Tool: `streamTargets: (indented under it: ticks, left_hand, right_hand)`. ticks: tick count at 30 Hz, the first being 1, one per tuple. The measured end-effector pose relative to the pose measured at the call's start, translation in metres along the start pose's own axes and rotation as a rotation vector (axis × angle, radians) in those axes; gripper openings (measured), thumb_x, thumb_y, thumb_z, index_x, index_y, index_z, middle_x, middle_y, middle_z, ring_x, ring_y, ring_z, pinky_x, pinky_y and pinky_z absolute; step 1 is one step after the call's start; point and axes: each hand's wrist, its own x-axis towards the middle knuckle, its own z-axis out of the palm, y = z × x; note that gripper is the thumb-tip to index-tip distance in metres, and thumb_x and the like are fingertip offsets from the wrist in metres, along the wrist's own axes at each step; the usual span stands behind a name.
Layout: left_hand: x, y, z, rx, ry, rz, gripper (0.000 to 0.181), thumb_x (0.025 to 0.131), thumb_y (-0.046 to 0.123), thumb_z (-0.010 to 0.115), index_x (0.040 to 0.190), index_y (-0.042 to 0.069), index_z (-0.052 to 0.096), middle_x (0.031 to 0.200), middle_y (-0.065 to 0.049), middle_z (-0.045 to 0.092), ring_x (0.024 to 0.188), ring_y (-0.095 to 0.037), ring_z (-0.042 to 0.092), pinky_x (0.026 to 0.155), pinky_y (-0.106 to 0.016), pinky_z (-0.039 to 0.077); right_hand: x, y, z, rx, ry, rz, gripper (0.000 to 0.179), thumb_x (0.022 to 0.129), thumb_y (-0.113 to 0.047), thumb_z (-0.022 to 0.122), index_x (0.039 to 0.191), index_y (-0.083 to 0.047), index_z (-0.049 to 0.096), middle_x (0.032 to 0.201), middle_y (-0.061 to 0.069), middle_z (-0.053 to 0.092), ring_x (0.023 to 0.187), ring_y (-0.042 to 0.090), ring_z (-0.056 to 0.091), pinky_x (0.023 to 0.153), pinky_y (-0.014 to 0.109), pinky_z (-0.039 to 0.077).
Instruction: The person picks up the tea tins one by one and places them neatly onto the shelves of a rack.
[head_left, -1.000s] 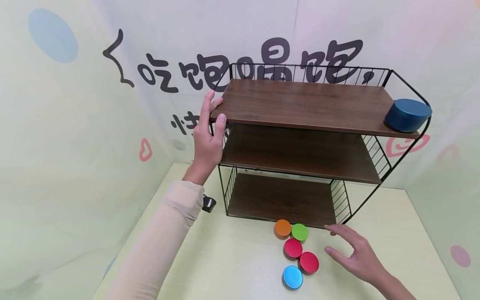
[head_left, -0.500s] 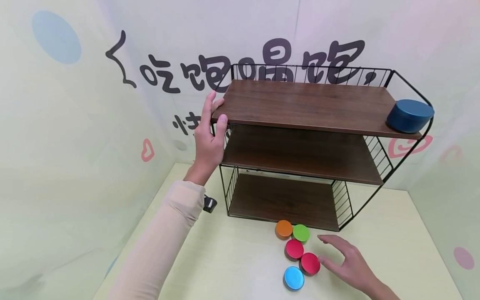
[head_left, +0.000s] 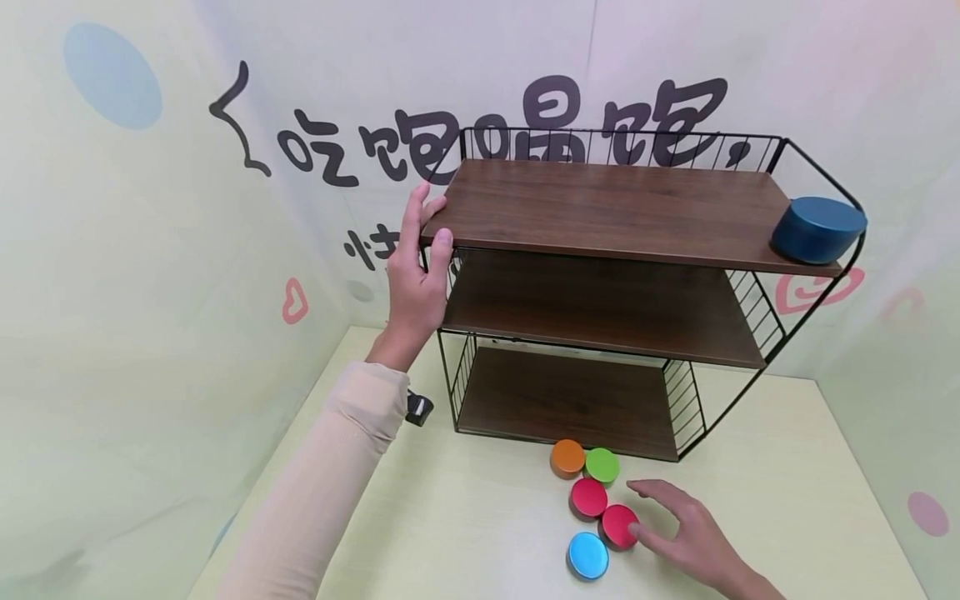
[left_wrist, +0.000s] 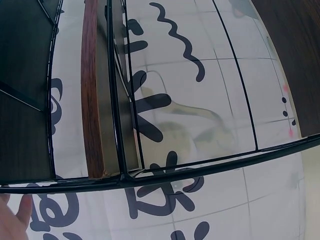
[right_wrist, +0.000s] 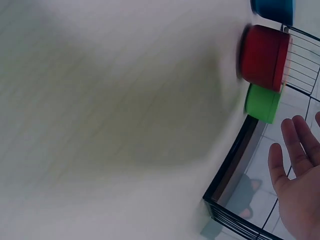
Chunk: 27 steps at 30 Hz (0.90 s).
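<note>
My left hand (head_left: pixel 418 279) grips the front left corner of a three-tier shelf rack (head_left: pixel 615 212), thumb at the board's edge and fingers over the side. Only fingertips of it show in the left wrist view, below a black rail (left_wrist: pixel 210 171). My right hand (head_left: pixel 693 533) reaches low over the table with spread, relaxed fingers, its thumb overlapping the edge of a red round tin (head_left: pixel 618 526). A second red tin (head_left: pixel 588 497), a green tin (head_left: pixel 602 466), an orange tin (head_left: pixel 567 458) and a light blue tin (head_left: pixel 587 556) stand around it.
A dark blue round tin (head_left: pixel 819 229) stands on the top board's front right corner. Wire sides bound the middle board (head_left: pixel 600 304) and bottom board (head_left: pixel 566 400). A small black object (head_left: pixel 419 408) lies left of the rack on the pale table (head_left: pixel 450 517).
My right hand has moved left and slightly down towards the nearer red tin, its thumb now over that tin's edge. The left hand keeps its hold on the rack.
</note>
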Motion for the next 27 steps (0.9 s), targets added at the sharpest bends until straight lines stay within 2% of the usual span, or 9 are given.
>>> streamTargets:
  ticks: [3, 11, 20, 27]
  left_hand:
    - [0.0, 0.0, 0.0, -0.002, 0.001, 0.006, 0.052, 0.101, 0.019, 0.05, 0.152, 0.018, 0.04, 0.138, -0.002, 0.059, 0.121, -0.01, 0.053, 0.092, -0.031, 0.038]
    - [0.0, -0.001, 0.001, -0.003, 0.008, 0.015, 0.052, 0.101, 0.019, 0.05, 0.152, 0.015, 0.04, 0.137, -0.003, 0.06, 0.123, -0.009, 0.052, 0.094, -0.031, 0.038]
    - [0.0, -0.001, 0.001, -0.011, 0.01, 0.02, 0.052, 0.101, 0.018, 0.05, 0.152, 0.015, 0.04, 0.137, -0.004, 0.06, 0.126, -0.009, 0.051, 0.097, -0.032, 0.039]
    - [-0.001, 0.0, 0.001, -0.017, 0.014, 0.022, 0.052, 0.101, 0.018, 0.051, 0.152, 0.016, 0.041, 0.137, -0.003, 0.06, 0.127, -0.01, 0.051, 0.096, -0.032, 0.039]
  right_hand:
    - [-0.002, 0.0, 0.004, -0.013, -0.011, 0.0, 0.054, 0.074, -0.03, 0.088, 0.122, -0.014, 0.07, 0.116, -0.011, 0.068, 0.104, 0.015, 0.065, 0.082, 0.04, 0.056]
    - [-0.005, 0.003, 0.014, -0.051, -0.047, 0.014, 0.05, 0.074, -0.036, 0.087, 0.118, -0.016, 0.072, 0.115, -0.013, 0.067, 0.104, 0.015, 0.065, 0.083, 0.041, 0.056]
    - [-0.006, 0.004, 0.022, -0.037, -0.052, -0.061, 0.049, 0.072, -0.031, 0.089, 0.115, -0.018, 0.071, 0.113, -0.014, 0.067, 0.101, 0.011, 0.064, 0.081, 0.035, 0.056]
    - [-0.007, 0.001, 0.025, -0.042, -0.112, -0.02, 0.047, 0.073, -0.033, 0.088, 0.115, -0.02, 0.071, 0.113, -0.012, 0.066, 0.1, 0.013, 0.063, 0.08, 0.034, 0.056]
